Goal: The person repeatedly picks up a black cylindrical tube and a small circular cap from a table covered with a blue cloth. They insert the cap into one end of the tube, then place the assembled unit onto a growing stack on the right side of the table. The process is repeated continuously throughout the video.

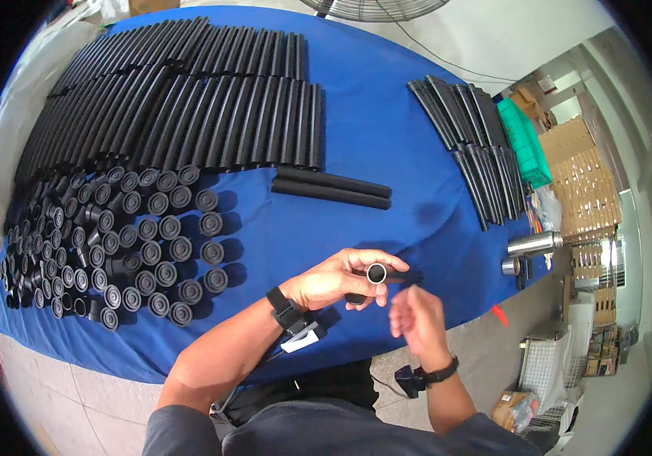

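My left hand (335, 280) is closed around a black tube (376, 273), whose round hollow end with a pale rim points up. Below it a second dark round end (355, 299) shows under the fingers; whether it belongs to another tube I cannot tell. Just right of it, my right hand (420, 323) hovers apart from the tube, its fingers loosely bent and slightly blurred, with nothing seen in them. Two loose black tubes (331, 188) lie side by side on the blue cloth (371, 129) beyond my left hand.
Rows of black tubes (189, 99) cover the far left. Many round black caps (158, 204) stand nearer on the left. Another tube stack (478, 144) lies at right beside a green crate (525, 143). A steel cylinder (535, 244) sits by the right edge; a fan (375, 7) stands beyond.
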Available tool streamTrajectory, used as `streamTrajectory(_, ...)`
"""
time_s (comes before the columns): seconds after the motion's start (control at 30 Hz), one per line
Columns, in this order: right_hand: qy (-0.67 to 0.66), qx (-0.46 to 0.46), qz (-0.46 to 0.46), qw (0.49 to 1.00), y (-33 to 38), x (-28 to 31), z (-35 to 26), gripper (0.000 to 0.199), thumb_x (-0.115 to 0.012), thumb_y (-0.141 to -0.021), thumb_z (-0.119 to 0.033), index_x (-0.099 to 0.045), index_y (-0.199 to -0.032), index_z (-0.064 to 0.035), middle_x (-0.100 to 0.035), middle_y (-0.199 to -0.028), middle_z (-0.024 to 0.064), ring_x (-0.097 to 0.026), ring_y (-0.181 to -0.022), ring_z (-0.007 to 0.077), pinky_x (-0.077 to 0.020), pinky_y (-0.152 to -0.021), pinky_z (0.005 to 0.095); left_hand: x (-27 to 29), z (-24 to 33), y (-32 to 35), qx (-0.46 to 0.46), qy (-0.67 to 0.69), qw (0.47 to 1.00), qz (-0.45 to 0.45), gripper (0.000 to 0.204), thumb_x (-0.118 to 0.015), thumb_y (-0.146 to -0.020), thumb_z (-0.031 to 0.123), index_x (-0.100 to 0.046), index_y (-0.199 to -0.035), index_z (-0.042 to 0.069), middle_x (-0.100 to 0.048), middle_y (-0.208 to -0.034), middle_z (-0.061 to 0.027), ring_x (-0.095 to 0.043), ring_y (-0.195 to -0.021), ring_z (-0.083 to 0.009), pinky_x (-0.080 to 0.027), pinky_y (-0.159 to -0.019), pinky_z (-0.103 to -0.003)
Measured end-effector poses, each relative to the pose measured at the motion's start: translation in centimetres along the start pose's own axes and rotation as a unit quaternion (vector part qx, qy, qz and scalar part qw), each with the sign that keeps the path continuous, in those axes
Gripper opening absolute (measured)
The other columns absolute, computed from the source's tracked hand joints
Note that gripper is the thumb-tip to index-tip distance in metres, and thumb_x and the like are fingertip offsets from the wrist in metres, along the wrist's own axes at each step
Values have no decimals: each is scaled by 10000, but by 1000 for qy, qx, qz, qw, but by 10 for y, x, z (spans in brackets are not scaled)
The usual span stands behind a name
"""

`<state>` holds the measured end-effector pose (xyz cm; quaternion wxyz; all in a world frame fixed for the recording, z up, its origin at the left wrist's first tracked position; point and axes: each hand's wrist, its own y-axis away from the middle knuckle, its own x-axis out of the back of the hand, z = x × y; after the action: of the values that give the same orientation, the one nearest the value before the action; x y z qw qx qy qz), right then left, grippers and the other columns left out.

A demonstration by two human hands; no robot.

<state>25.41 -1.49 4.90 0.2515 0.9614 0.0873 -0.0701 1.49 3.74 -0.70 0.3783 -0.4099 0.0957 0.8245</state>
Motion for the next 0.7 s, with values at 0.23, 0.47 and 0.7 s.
streamTrajectory(0.23, 542, 365, 95, 751, -40, 0, -10, 598, -873, -752, -88, -519, -1229, -21, -614, -1070, 147, -627, -1000, 276, -506, -912, 387, -3, 2, -1, -18, 18, 1000, 8, 446, -707, -950, 112, -589, -1379, 77, -721, -893, -80, -623, -669, -105, -411, -505, -234)
streamTrajectory(0.47, 336, 116, -100, 929, -33, 41, -21, 416, -824, -864, -185, -556, -1144, -36, -651, -995, 64, -622, -930, 154, -507, -864, 325, -1, 5, -1, -27, 33, 999, -10, 467, -727, -925, 128, -619, -1376, 72, -730, -837, -97, -612, -613, -114, -425, -513, -257)
streamTrajectory(0.7, 344, 200, -71, 914, -22, 26, -14, 378, -796, -900, -263, -624, -1152, -40, -644, -979, 36, -601, -925, 135, -488, -852, 298, -3, 7, 1, -23, 40, 999, -18, 488, -746, -901, 123, -622, -1368, 54, -739, -817, -114, -637, -612, -127, -442, -520, -255)
